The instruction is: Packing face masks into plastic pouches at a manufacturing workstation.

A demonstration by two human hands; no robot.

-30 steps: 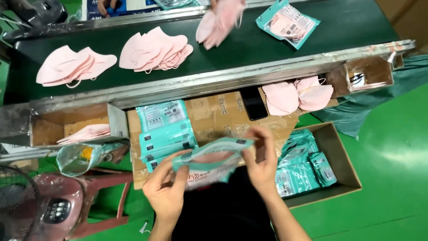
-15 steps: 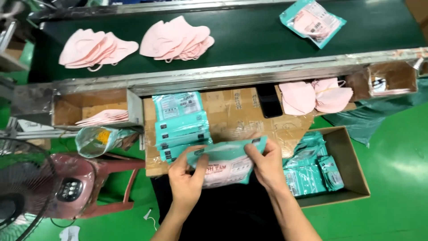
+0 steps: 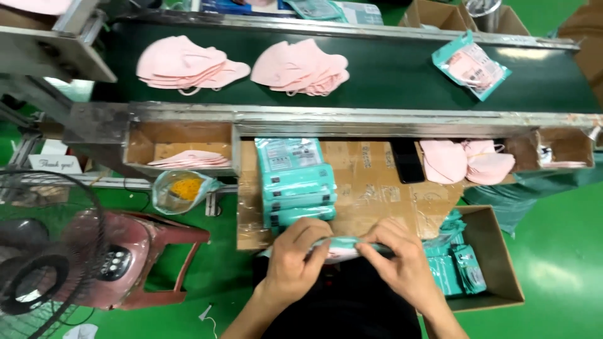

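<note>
Between the left hand (image 3: 295, 254) and right hand (image 3: 402, 260), a teal pouch (image 3: 342, 248) is pinched at both ends, its long axis lying crosswise.

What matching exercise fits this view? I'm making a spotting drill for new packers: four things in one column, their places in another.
Things:
1. teal pouch
2. stack of empty teal pouches
3. black phone
4. piles of pink masks

Places:
A. on the green belt
B. on the cardboard sheet, right of centre
C. between the left hand and right hand
D. on the cardboard sheet, left side

Pairs: 1-C, 2-D, 3-B, 4-A
</note>
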